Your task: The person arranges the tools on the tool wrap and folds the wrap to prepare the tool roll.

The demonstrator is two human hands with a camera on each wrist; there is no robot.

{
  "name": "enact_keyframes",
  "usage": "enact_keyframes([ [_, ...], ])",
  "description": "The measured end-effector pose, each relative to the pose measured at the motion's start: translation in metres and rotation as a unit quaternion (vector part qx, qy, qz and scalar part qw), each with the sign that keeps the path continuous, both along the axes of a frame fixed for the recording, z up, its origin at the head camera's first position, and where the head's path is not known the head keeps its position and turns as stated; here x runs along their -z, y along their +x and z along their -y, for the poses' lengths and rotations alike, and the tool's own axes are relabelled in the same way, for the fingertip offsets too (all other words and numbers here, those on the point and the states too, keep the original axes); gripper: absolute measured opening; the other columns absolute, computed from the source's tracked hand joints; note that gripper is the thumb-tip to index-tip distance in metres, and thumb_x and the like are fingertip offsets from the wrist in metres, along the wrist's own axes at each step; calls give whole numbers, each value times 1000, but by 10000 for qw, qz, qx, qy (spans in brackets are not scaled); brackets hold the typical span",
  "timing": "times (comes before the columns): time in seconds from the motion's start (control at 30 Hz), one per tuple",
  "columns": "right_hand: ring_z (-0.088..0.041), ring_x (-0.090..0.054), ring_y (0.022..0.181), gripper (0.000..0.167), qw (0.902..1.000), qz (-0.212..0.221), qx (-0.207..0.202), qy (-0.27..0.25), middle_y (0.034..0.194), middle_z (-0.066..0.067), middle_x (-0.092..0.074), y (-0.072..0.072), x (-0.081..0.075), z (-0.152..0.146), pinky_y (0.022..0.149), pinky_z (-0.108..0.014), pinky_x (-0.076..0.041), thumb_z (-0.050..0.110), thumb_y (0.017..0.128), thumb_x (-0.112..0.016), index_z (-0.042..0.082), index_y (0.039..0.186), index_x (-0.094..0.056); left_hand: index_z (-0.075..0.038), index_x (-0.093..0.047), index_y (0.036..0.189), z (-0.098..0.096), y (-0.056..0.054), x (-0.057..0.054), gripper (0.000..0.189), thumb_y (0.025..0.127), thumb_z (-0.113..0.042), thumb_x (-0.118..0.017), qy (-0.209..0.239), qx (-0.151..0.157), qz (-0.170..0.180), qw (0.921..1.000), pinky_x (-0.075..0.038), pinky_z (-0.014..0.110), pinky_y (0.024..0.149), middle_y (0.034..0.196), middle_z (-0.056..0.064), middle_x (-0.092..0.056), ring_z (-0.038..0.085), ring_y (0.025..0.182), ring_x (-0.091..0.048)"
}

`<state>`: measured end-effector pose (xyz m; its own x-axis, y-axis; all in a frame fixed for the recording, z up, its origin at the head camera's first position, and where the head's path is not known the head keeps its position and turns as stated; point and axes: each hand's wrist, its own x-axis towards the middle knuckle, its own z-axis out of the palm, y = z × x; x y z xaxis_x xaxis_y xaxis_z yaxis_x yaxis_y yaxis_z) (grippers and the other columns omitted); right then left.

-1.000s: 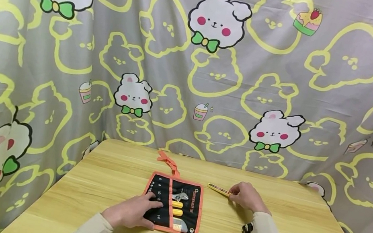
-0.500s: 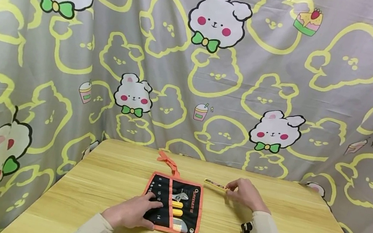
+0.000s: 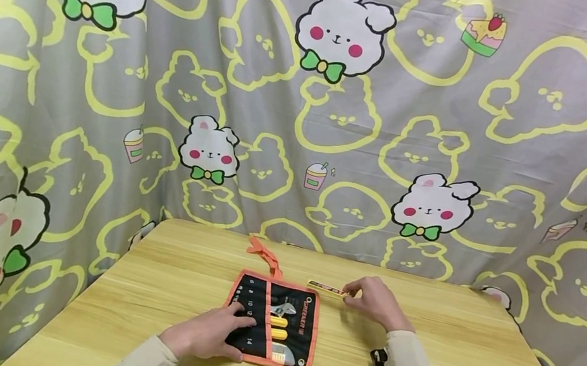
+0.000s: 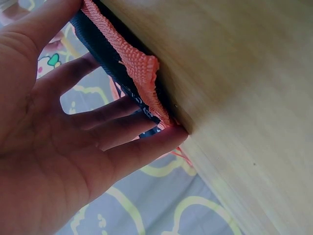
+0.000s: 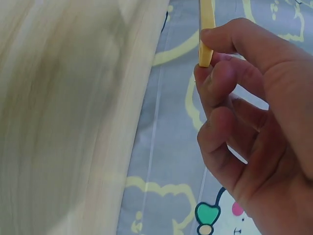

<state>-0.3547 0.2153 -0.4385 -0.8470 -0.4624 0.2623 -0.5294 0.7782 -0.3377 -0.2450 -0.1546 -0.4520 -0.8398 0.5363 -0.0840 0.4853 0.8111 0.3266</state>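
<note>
A black tool pouch with orange edging [image 3: 304, 354] lies unrolled on the table. My left hand [image 3: 206, 330] rests on its left side, fingers spread over the numbered pocket; in the left wrist view the fingers reach to the pouch's orange rim [image 4: 139, 66]. An adjustable wrench [image 3: 283, 309], two yellow handles [image 3: 278, 333] and a grey-and-yellow tool [image 3: 280, 354] stick out of the pocket. My right hand [image 3: 375, 301] pinches the end of a slim yellow bar-shaped tool with a dark printed face [image 3: 325, 288], raised just beyond the pouch's top right corner. Its exact kind is unclear.
Orange tie straps [image 3: 267, 256] trail from the pouch toward the back of the wooden table [image 3: 171, 266]. A grey curtain with cartoon prints [image 3: 259, 107] hangs behind and at both sides of the table.
My right hand has lifted the yellow tool off the table and carried it left, toward the pouch's top right corner. The left hand and the pouch have stayed still.
</note>
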Motion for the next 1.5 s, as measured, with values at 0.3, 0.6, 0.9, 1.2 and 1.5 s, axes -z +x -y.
enact_keyframes([
  [0.3,-4,-56,70,12,9994,-247,-233,51,84,6,-75,2,-3,24,61,-25,-45,14,84,-77,17,94,-83,-16,-59,145,1,1,-2,71,85,-48,-79,37,30,-36,10000,-51,54,102,148,24,-48,41,123,-60],
  [0.6,-4,-62,73,14,9995,-30,-317,67,89,3,-78,4,1,46,62,-27,-50,15,85,-79,14,98,-83,-17,-59,145,1,1,-3,70,85,-48,-79,40,-6,27,10000,-51,55,102,149,24,-47,42,124,-59],
  [0.9,-7,-62,75,17,9995,113,-260,152,94,0,-79,2,2,60,64,-31,-50,12,84,-79,13,101,-83,-16,-59,145,1,2,-4,70,85,-48,-79,50,55,-39,10000,-51,54,102,148,24,-48,41,123,-60],
  [1.2,-6,-52,64,16,9993,34,-312,195,92,1,-77,0,3,70,56,-26,-43,13,85,-77,15,100,-83,-17,-59,145,0,1,-3,70,85,-48,-79,10,55,-26,10000,-52,54,101,148,24,-48,41,122,-60],
  [1.5,-9,-65,75,15,9983,-88,-583,-33,93,-2,-76,-1,4,74,64,-26,-52,7,87,-75,11,100,-81,-17,-59,145,0,0,-1,70,85,-48,-79,-11,83,-60,9999,-52,52,101,147,23,-49,40,122,-61],
])
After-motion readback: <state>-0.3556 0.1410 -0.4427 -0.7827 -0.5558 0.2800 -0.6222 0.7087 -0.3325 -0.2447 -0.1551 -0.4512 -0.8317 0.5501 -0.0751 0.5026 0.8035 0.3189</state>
